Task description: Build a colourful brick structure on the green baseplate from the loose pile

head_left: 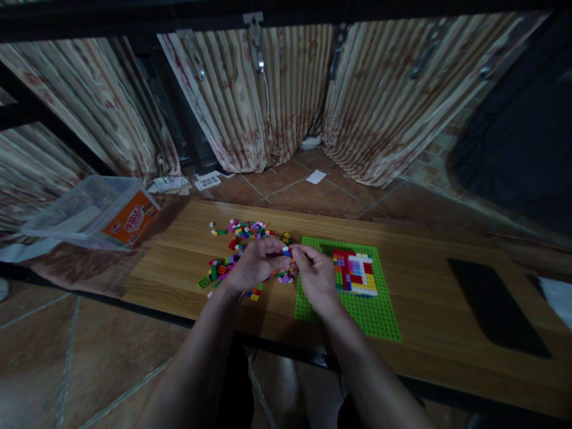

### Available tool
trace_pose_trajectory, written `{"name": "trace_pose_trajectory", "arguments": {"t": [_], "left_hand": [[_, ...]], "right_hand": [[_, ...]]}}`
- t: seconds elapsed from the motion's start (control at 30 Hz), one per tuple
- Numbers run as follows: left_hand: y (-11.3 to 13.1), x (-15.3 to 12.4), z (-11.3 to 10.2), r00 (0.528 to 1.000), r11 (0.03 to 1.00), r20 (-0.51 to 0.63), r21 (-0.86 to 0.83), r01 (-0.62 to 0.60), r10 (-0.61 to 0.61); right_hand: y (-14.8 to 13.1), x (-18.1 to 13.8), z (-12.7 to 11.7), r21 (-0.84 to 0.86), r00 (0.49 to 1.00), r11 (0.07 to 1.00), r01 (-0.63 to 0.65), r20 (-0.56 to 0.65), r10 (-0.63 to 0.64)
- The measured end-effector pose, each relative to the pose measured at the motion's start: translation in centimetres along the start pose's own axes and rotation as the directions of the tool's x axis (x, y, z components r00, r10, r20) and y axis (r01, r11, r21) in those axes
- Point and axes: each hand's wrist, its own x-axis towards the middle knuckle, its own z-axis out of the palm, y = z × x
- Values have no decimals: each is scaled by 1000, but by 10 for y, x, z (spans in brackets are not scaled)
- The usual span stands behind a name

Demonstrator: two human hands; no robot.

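Over the pile's right side, my left hand (pixel 257 262) pinches a small blue and white toy brick (pixel 286 251) between thumb and fingers. My right hand (pixel 316 271) meets it there, its fingers closed at an orange-red bit beside the blue one; whether the pieces are joined I cannot tell. Loose toy bricks (pixel 250 230) of many colours lie behind and under my left hand. Below my right hand is a green baseplate (pixel 357 319). On it stands a block of red, white, yellow and blue bricks (pixel 357 274), partly hidden by that hand.
The long wooden table (pixel 424 286) carries a flat black panel (pixel 498 307) at the right. A clear plastic bin (pixel 89 208) with an orange label is at the far left. Striped curtains (pixel 295 89) hang beyond the table, and papers (pixel 316 177) lie on the tiled floor.
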Motion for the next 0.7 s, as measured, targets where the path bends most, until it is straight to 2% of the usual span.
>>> {"name": "trace_pose_trajectory", "arguments": {"t": [0.1, 0.23, 0.3, 0.53, 0.7], "left_hand": [[0, 0, 0, 999, 999, -16, -18, 29, -29], [2, 0, -2, 999, 999, -22, 1, 50, -50], [3, 0, -2, 998, 999, -28, 18, 51, -51], [4, 1, 2, 999, 999, 8, -22, 37, -36], [4, 1, 4, 999, 999, 1, -21, 42, -42]], "right_hand": [[2, 1, 0, 102, 998, 993, -61, 15, 60], [2, 4, 1, 324, 984, 929, -178, 41, 174], [0, 4, 1, 359, 978, 910, -207, 50, 202], [2, 2, 2, 168, 995, 981, -95, 38, 90], [6, 2, 2, 166, 997, 983, -75, 14, 73]]}}
